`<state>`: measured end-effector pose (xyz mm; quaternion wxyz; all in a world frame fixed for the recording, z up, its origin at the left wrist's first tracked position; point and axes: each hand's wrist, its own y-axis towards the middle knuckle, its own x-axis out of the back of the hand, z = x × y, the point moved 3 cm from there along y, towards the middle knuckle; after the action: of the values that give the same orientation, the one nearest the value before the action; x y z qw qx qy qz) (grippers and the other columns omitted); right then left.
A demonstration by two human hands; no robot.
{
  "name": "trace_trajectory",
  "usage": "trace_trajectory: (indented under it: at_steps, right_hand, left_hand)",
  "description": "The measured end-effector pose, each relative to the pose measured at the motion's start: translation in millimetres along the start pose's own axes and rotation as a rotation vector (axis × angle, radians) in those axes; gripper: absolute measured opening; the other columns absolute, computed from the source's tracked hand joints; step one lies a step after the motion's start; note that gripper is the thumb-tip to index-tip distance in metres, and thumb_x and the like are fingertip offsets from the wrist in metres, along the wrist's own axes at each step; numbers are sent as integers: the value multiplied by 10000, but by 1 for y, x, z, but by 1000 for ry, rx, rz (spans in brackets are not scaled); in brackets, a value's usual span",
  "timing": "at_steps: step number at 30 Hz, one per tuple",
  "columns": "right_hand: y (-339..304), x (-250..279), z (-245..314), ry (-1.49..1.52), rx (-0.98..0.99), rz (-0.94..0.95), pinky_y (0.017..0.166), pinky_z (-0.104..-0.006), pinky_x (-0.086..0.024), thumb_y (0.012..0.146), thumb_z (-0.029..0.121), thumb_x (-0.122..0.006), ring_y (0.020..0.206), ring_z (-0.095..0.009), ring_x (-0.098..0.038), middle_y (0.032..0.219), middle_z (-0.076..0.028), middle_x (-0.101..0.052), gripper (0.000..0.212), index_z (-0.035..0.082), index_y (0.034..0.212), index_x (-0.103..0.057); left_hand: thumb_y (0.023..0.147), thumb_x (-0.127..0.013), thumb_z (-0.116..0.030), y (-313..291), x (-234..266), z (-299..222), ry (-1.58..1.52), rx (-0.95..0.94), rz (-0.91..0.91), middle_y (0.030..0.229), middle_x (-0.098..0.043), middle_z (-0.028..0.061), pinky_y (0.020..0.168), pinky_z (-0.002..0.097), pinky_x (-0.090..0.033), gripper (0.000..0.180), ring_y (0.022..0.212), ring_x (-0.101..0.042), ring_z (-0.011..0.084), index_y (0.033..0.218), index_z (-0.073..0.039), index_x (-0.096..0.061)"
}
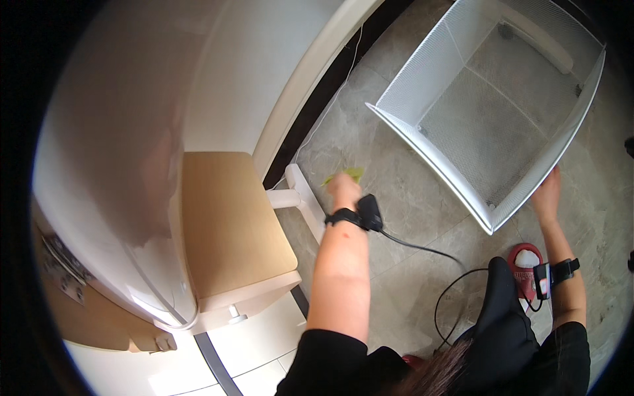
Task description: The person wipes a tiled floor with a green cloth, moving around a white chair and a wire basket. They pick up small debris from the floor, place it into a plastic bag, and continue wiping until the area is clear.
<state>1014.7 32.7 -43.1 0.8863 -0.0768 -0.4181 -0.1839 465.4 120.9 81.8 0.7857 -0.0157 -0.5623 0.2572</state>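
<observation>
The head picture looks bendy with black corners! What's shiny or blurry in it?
In the head view, the wide lens bows the white basket's edges and leaves black corners; glare streaks the shiny white surface at left; light washes out part of the white tiles, lower left; the left hand and green cloth look slightly blurred.

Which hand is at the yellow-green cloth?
The left hand, nearer the wooden drawer unit; the yellow-green cloth shows beside its fingers. The right hand is instead at the edge of the white mesh basket, fingers partly hidden.
</observation>
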Motion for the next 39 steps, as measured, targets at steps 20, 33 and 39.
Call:
trace_trajectory:
  at_steps: [20,33,39]
  right_hand:
    - [-271,-98,313,396,-464,1681,931,-495,-509,956,418,-660,1204,-260,-554,1265,-68,-585,415,151,1253,-550]
    - [-261,-170,366,596,-278,1331,1019,-503,-508,1055,201,-467,1177,-322,-616,1324,-129,-588,328,83,1360,-488]
    - [-108,-122,401,938,-46,624,1029,-500,-471,1009,83,-488,1199,-341,-586,1287,-157,-609,303,79,1309,-535]
  left_hand:
    - [935,-598,-132,-317,-132,14,-1596,-434,-128,1451,-372,279,1160,428,-349,650,1413,-347,405,1485,58,-307]
    - [902,-579,26,-294,-231,106,-2061,247,-812,1104,-685,67,823,307,-518,303,1008,-635,168,1185,-42,-661]
    - [919,-591,-46,-284,-296,166,-2276,648,-1128,1022,-693,81,818,298,-495,207,910,-641,173,1107,-34,-678]
